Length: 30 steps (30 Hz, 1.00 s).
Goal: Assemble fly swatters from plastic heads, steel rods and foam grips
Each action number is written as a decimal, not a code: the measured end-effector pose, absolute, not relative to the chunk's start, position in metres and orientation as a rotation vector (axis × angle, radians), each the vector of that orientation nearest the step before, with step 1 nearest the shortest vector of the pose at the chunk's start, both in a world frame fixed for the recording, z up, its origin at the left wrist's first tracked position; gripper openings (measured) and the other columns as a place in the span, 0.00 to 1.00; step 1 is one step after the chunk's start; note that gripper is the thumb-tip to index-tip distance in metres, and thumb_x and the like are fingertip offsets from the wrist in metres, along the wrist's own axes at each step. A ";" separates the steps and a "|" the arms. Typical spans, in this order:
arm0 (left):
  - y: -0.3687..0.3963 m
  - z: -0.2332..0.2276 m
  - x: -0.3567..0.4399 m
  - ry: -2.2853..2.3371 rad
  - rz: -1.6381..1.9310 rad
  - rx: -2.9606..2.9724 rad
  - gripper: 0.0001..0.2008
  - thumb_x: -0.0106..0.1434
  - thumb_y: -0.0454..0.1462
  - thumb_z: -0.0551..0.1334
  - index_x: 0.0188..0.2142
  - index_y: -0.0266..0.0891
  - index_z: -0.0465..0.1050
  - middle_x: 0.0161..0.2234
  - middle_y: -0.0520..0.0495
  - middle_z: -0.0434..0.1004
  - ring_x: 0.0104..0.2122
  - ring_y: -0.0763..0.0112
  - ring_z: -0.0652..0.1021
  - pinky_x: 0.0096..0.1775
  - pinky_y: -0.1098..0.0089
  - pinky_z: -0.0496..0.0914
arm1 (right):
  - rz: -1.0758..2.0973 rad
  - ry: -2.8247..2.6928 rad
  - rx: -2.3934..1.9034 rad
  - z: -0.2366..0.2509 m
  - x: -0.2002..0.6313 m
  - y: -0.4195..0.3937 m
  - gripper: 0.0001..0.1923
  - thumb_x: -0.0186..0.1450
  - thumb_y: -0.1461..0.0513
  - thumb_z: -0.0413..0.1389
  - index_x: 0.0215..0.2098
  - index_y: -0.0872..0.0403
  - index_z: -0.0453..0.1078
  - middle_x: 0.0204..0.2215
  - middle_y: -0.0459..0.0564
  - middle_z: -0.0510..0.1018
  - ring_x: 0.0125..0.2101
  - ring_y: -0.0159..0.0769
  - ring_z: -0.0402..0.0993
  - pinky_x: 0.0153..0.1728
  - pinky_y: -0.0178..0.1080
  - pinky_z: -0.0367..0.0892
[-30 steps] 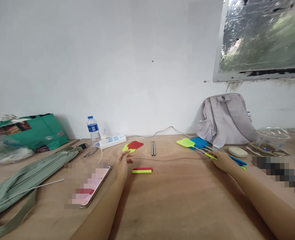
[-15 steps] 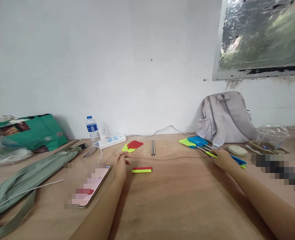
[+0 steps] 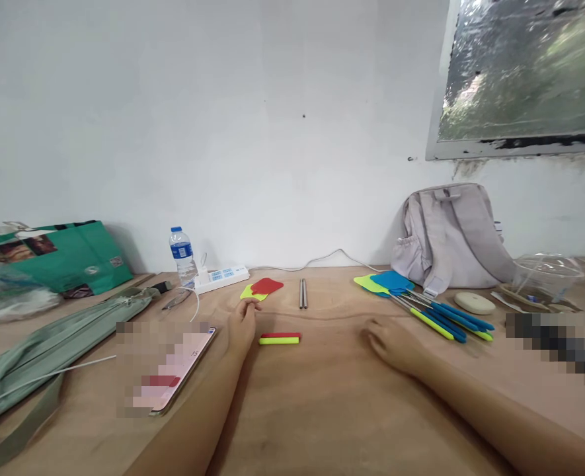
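My left hand [image 3: 242,325] rests on the table with its fingers loosely bent and slightly apart, holding nothing. Just beyond its fingertips lie two fly swatter heads, a red one [image 3: 268,286] overlapping a yellow-green one [image 3: 246,291]. To its right are a red handle [image 3: 287,335] and a yellow-green handle [image 3: 279,341], side by side. Two thin metal rods [image 3: 303,293] lie parallel farther back. My right hand [image 3: 391,340], somewhat blurred, hovers low with fingers loosely curled and nothing visible in them. Beside it lies a pile of assembled blue and yellow-green fly swatters [image 3: 394,281].
A phone [image 3: 186,370] and a sage-green bag [image 3: 69,344] lie at left. Behind are a green shopping bag [image 3: 86,261], a water bottle [image 3: 182,254] and a power strip [image 3: 223,277]. At right stand a grey backpack [image 3: 451,238], a round beige case [image 3: 474,303] and a clear plastic bowl [image 3: 547,274].
My right hand has let go of the fly swatters in the pile and moved left and toward me. The left hand has stayed nearly in place.
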<state>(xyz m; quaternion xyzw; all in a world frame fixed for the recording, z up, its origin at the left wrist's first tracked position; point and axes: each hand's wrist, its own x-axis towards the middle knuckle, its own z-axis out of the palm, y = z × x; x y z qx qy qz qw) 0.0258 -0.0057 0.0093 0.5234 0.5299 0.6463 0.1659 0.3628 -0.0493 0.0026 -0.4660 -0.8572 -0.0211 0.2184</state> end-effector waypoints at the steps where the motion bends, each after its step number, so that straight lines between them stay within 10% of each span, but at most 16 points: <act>1: 0.002 0.009 0.023 1.583 1.859 1.591 0.09 0.53 0.38 0.50 0.29 0.40 0.68 0.26 0.50 0.72 0.26 0.70 0.70 0.31 0.70 0.64 | -0.021 -2.417 -1.222 0.000 0.347 -0.050 0.14 0.56 0.67 0.45 0.36 0.52 0.68 0.36 0.50 0.72 0.37 0.35 0.66 0.40 0.37 0.60; 9: 0.073 0.004 0.003 1.817 1.772 1.933 0.13 0.49 0.33 0.52 0.35 0.39 0.69 0.40 0.42 0.71 0.45 0.58 0.67 0.50 0.60 0.57 | 0.099 -2.328 -1.064 0.001 0.263 0.005 0.14 0.53 0.69 0.47 0.38 0.54 0.63 0.38 0.49 0.68 0.39 0.34 0.64 0.40 0.35 0.58; 15: 0.092 -0.006 0.007 2.099 1.020 2.244 0.28 0.51 0.44 0.56 0.51 0.35 0.61 0.54 0.37 0.60 0.54 0.53 0.60 0.53 0.58 0.51 | 0.173 -2.262 -1.135 0.004 0.238 0.050 0.07 0.56 0.66 0.46 0.33 0.54 0.63 0.33 0.49 0.69 0.33 0.32 0.64 0.34 0.32 0.57; 30: 0.082 -0.004 0.009 1.705 1.077 2.241 0.18 0.56 0.41 0.51 0.45 0.41 0.68 0.45 0.43 0.71 0.47 0.60 0.69 0.49 0.62 0.60 | 0.095 -2.185 -1.608 0.004 0.240 0.059 0.08 0.57 0.60 0.47 0.30 0.55 0.66 0.31 0.54 0.74 0.32 0.38 0.69 0.32 0.37 0.55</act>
